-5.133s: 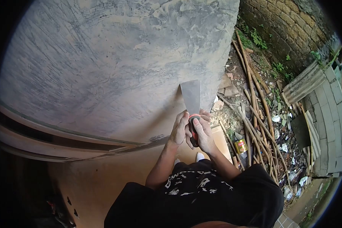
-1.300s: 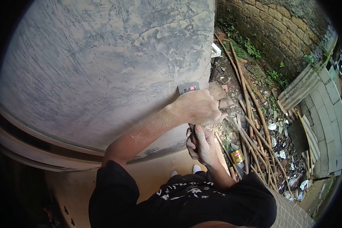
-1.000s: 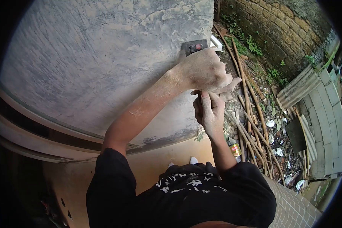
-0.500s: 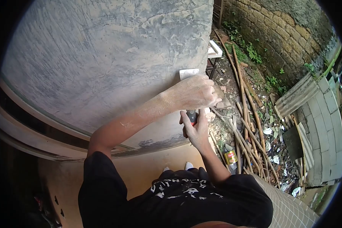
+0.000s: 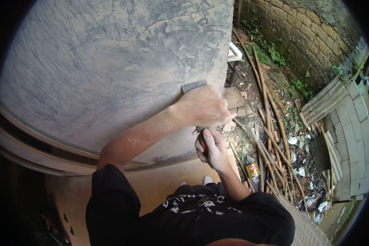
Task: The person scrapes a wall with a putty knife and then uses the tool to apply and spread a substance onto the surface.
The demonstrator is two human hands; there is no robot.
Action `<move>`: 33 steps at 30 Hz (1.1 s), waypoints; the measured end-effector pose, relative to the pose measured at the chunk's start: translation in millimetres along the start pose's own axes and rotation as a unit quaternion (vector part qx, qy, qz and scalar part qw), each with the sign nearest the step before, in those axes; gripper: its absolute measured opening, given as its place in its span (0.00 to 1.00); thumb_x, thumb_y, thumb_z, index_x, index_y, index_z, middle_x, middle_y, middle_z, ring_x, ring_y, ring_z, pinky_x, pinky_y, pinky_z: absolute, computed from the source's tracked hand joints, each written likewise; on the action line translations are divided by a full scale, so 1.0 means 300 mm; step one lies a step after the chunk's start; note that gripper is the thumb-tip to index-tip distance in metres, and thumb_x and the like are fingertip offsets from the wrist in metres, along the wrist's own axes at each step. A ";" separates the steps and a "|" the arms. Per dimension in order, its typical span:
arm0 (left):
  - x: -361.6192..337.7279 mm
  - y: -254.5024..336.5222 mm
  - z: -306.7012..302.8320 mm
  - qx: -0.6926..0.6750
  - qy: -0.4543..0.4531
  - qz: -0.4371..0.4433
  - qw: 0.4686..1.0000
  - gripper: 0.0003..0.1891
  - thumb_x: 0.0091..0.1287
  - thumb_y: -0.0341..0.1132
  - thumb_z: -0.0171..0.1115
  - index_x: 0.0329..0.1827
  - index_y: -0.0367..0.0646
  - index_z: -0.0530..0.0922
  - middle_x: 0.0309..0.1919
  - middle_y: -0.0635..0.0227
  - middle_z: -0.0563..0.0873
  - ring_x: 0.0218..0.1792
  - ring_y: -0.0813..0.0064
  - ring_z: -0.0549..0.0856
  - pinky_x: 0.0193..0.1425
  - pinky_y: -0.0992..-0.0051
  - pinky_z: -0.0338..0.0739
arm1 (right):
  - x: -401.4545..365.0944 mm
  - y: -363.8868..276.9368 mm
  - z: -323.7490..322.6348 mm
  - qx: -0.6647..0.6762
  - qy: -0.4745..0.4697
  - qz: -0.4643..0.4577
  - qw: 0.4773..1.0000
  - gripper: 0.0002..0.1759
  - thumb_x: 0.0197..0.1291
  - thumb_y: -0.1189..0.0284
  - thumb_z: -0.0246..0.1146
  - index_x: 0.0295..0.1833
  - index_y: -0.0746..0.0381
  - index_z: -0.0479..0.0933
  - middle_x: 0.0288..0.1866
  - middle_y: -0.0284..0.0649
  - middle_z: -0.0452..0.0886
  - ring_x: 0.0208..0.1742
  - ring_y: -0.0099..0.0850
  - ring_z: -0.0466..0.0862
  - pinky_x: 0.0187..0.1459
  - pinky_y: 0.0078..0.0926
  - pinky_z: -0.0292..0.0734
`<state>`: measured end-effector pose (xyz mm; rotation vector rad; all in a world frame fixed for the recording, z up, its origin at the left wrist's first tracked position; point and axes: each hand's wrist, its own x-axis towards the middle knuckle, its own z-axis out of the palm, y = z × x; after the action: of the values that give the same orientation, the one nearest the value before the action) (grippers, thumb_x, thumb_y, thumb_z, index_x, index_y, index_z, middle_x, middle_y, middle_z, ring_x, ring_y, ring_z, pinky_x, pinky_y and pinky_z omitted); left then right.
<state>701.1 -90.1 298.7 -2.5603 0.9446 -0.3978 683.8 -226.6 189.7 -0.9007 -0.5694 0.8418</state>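
Note:
Dust coats my left hand, which is closed in a fist close to the grey plastered wall. Its fingers curl away from view, and what they hold, if anything, is hidden. Just below it, my right hand is wrapped round the black and red handle of a scraper, thumb along the handle. A flat grey blade shows past the far side of my left hand, against the wall. It lines up roughly with the handle, but the left hand covers the part between.
Right of the wall's edge, long bamboo poles lie over rubble and litter. A white-topped stand is behind the corner. A yellow packet lies near the poles. Grey blocks and a mossy brick wall stand farther right.
The blade has shifted left and tilted, its face turning from pale to dark grey. My right hand has moved slightly down, and its thumb now lies over the handle. The view has shifted a little.

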 end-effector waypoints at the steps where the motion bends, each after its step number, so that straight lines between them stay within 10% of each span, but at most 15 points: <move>1: 0.013 -0.011 -0.037 0.004 0.001 0.002 1.000 0.03 0.54 0.35 0.60 0.25 0.48 0.79 0.15 0.69 0.80 0.18 0.72 0.83 0.19 0.72 0.74 | 0.002 -0.025 0.014 -0.034 0.011 -0.009 0.999 0.19 0.74 0.61 0.45 0.47 0.67 0.72 0.17 0.29 0.64 0.11 0.16 0.60 0.13 0.14 0.54; 9: 0.001 0.009 -0.035 -0.032 -0.061 -0.017 0.997 0.06 0.56 0.35 0.60 0.31 0.43 0.79 0.12 0.71 0.78 0.18 0.74 0.82 0.22 0.74 0.76 | -0.023 0.008 0.054 0.003 0.045 0.016 0.999 0.19 0.74 0.60 0.45 0.39 0.66 0.68 0.17 0.31 0.65 0.10 0.16 0.61 0.12 0.13 0.55; 19: -0.025 0.060 0.058 -0.078 0.098 -0.027 0.992 0.14 0.56 0.37 0.62 0.14 0.45 0.73 0.10 0.69 0.78 0.14 0.73 0.80 0.18 0.72 0.75 | -0.060 0.031 0.041 -0.034 0.064 0.076 0.994 0.21 0.73 0.56 0.45 0.38 0.63 0.68 0.16 0.31 0.62 0.09 0.17 0.58 0.10 0.15 0.50; 28: 0.033 -0.021 -0.067 -0.037 0.291 -0.002 0.956 0.19 0.59 0.33 0.63 0.10 0.47 0.70 0.05 0.73 0.68 0.09 0.74 0.69 0.14 0.74 0.64 | 0.000 -0.131 0.070 -0.084 0.030 -0.128 0.988 0.26 0.74 0.55 0.43 0.46 0.70 0.72 0.18 0.30 0.65 0.11 0.14 0.56 0.12 0.13 0.47; 33: -0.158 0.168 0.032 -0.098 0.381 -0.056 0.918 0.19 0.49 0.27 0.65 0.06 0.47 0.64 0.06 0.74 0.64 0.09 0.77 0.66 0.14 0.77 0.59 | -0.117 0.079 0.014 0.130 -0.050 0.093 0.986 0.22 0.71 0.56 0.48 0.42 0.66 0.73 0.23 0.32 0.69 0.14 0.18 0.62 0.15 0.16 0.54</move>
<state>641.8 -91.4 261.7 -2.6617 1.1169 -1.4753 651.9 -245.3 168.5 -0.6817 -0.4541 1.1086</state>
